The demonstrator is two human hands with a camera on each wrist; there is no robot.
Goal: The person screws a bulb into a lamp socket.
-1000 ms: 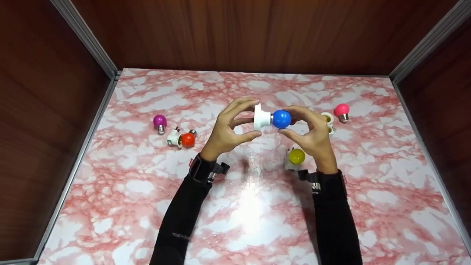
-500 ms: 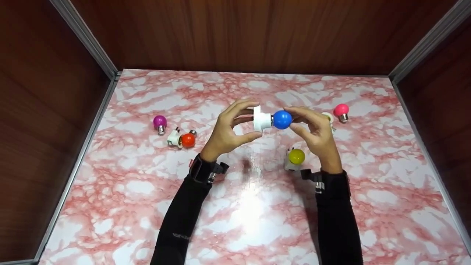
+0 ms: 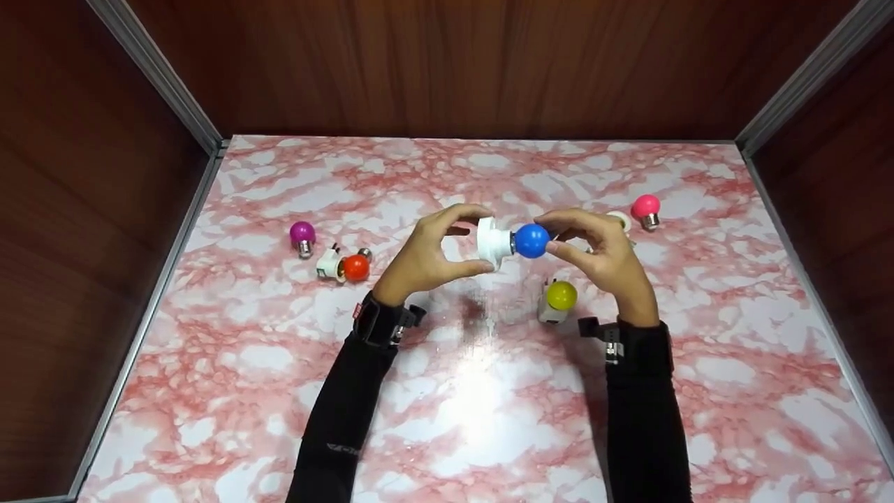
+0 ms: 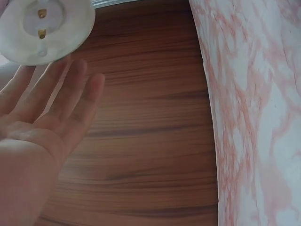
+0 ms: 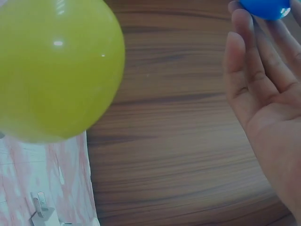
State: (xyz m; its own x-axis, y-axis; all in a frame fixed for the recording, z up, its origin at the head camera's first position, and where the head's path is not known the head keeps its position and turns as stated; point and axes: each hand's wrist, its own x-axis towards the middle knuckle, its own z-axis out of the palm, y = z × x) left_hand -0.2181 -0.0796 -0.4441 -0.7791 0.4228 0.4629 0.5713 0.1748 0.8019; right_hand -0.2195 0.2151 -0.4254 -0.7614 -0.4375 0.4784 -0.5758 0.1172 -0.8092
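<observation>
My left hand (image 3: 427, 257) grips a white bulb socket (image 3: 494, 243) by its round base, thumb below and fingers above. In the left wrist view the back of the socket (image 4: 44, 44) shows two brass contacts. A blue light bulb (image 3: 531, 241) points its metal screw base into the socket's mouth, with a little of the metal showing between. My right hand (image 3: 601, 251) holds the blue globe with thumb and fingertips. Both hands are raised over the middle of the table. The blue bulb (image 5: 268, 7) sits at the fingertips in the right wrist view.
A yellow bulb (image 3: 561, 295) in a plug-in socket stands below the right hand. To the left lie a purple bulb (image 3: 302, 232), a white socket (image 3: 330, 265) and a red bulb (image 3: 356, 267). A pink bulb (image 3: 646, 207) is at the right; a white socket (image 3: 619, 221) is partly hidden behind the hand.
The right thumb has shifted from the near side of the blue globe toward its right side, and the right wrist has moved right. Socket and bulb have come slightly lower in view.
</observation>
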